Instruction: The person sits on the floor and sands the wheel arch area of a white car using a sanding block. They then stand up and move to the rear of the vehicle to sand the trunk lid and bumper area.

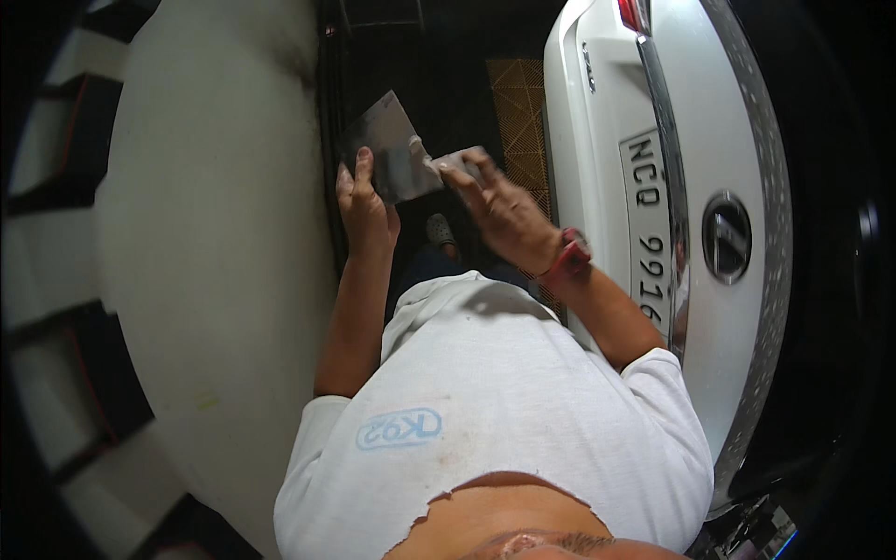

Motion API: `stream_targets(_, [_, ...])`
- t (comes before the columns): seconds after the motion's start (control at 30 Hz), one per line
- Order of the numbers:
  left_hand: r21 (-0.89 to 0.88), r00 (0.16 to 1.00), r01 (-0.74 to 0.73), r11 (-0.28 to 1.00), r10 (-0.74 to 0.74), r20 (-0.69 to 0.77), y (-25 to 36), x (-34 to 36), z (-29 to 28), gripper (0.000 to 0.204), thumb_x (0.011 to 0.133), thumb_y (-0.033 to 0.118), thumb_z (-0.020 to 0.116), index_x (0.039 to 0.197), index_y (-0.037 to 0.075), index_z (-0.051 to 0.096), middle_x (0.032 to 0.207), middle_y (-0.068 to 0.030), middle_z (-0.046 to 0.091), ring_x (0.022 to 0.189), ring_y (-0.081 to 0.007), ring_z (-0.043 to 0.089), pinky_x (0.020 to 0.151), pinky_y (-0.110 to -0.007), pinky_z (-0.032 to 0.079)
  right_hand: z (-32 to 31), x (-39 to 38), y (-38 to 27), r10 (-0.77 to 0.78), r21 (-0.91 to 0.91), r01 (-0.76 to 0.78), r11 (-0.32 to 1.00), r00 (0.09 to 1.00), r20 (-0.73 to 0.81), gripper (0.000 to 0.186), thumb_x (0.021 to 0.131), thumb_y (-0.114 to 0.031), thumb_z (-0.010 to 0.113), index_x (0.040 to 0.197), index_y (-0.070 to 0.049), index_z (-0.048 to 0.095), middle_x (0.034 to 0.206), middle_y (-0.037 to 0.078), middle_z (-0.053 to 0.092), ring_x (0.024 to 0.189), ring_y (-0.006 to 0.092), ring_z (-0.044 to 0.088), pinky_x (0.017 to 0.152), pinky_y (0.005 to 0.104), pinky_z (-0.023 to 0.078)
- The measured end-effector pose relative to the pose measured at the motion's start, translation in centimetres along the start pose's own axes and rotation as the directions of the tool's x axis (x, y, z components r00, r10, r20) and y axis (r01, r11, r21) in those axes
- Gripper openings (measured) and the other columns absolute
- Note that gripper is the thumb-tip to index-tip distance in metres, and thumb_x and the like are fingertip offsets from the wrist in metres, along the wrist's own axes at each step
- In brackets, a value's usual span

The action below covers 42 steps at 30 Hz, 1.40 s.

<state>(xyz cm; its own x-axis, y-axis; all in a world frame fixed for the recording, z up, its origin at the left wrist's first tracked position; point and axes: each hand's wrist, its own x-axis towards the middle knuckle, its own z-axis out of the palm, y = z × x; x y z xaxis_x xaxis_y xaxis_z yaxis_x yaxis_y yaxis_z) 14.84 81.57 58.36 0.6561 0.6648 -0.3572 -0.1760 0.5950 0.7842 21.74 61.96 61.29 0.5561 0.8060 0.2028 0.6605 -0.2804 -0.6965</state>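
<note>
Two hands are meeting over a flat grey metal plate (390, 147), held out in front of the person's chest. The left hand (364, 210) is gripping the plate at its lower corner, roughly at seven o'clock on the sheet, with the fingers wrapping up over the face. The right hand (499, 210) is closing its fingers on a small pale pad (448, 163), possibly a cloth or a sanding block, since the view is too dark there to settle it, and is pressing it against the plate's edge at four o'clock.

The plate's long axis is running from about seven o'clock up toward one o'clock, tilting away from the body. Both hands are touching it; the left is bearing the weight, the right is coming in from the three o'clock side with its red wristband (571, 257) trailing behind.

The white car rear (607, 168) is standing just beside the right forearm at three o'clock, so room that way is running tight. A large pale panel (215, 233) is filling the nine o'clock side, near the left elbow. Between them a dark floor gap (448, 84) is lying open toward twelve o'clock, with a shoe (441, 230) showing below the plate.
</note>
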Motion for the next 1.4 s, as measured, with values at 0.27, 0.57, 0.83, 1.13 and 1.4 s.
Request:
stream_targets(0.27, [0.583, 0.926, -0.375, 0.721, 0.314, 0.208, 6.4, 15.7, 11.1, 0.045, 0.108, 0.032, 0.056, 0.132, -0.007, 0.056, 0.124, -0.0170, 0.065, 0.110, -0.0233, 0.064, 0.099, -0.034, 0.048, -7.8, 16.5, 5.0, 0.057, -0.427, -0.109, 0.897, 0.989, -0.134, 0.071, 0.087, 0.012, 0.053, 0.142, -0.033, 0.058, 0.150, 0.004, 0.055, 0.144, 0.0317, 0.047, 0.118, 0.0714, 0.020])
stream_targets(0.57, [0.097, 0.994, -0.090, 0.991, 0.096, -0.054, 4.2, 36.4, 14.4, 0.042, 0.107, 0.025, 0.057, 0.139, -0.002, 0.052, 0.131, -0.0138, 0.063, 0.117, -0.0224, 0.063, 0.104, -0.037, 0.050, -9.5, 30.3, 18.9, 0.177, 0.336, -0.143, 0.931, 0.981, -0.075, 0.058, 0.087, 0.008, 0.058, 0.138, -0.019, 0.062, 0.138, 0.007, 0.061, 0.139, 0.0314, 0.051, 0.116, 0.0665, 0.033])
stream_targets(0.83, [-0.065, 0.990, 0.131, 0.989, -0.128, 0.056, 6.4, 42.5, 14.4, 0.037, 0.106, 0.021, 0.055, 0.136, -0.001, 0.052, 0.127, -0.0127, 0.064, 0.114, -0.0233, 0.067, 0.098, -0.039, 0.059, -19.1, 36.4, 27.0, 0.753, 0.997, 0.001, 0.073, 0.656, -0.056, 0.053, 0.100, -0.007, 0.058, 0.150, -0.005, 0.042, 0.145, 0.019, 0.051, 0.138, 0.0398, 0.049, 0.102, 0.0633, 0.052])
stream_targets(1.13, [0.006, 0.968, 0.247, 0.969, -0.246, -0.057, 10.2, 42.2, 17.1, 0.041, 0.107, 0.024, 0.054, 0.138, -0.002, 0.049, 0.125, -0.0134, 0.064, 0.113, -0.0213, 0.068, 0.094, -0.036, 0.061, -24.7, 46.4, 29.5, 0.714, 0.995, -0.032, 0.089, 0.699, -0.041, 0.058, 0.100, -0.004, 0.055, 0.154, -0.005, 0.035, 0.153, 0.021, 0.041, 0.146, 0.0456, 0.037, 0.104, 0.0788, 0.042])
stream_targets(1.4, [0.111, 0.955, 0.246, 0.963, -0.221, -0.198, 12.0, 42.5, 18.7, 0.047, 0.105, 0.030, 0.059, 0.139, -0.001, 0.048, 0.122, -0.0141, 0.065, 0.110, -0.0209, 0.070, 0.093, -0.036, 0.061, -41.3, 45.9, 30.7, 0.632, 0.878, 0.052, 0.475, 0.675, -0.382, 0.060, 0.098, -0.002, 0.053, 0.155, -0.006, 0.034, 0.160, 0.019, 0.036, 0.147, 0.0453, 0.035, 0.111, 0.0815, 0.031])
